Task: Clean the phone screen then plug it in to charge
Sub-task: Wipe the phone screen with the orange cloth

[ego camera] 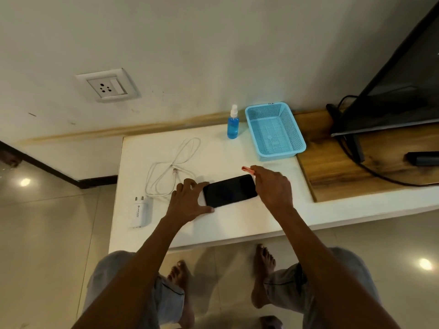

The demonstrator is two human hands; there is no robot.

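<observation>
White counter [225, 229]: left hand [187, 200] steadies phone [230, 191], right hand [273, 186] pinches cloth [247, 169].

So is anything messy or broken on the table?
Nothing looks broken or spilled. The phone lies flat, the spray bottle stands upright, and the charger with its loosely looped cable lies unplugged beside it.

Blue mesh basket [275, 131] seen on the white counter [237, 224], near the wall; dark screen [401, 74] stood on a wooden top [344, 167] to the right, black cable [380, 172] trailed across it; dark cylindrical object [422, 158] laid at the right edge; glossy tiled floor [47, 233] noted below, ceiling lights reflected.
</observation>
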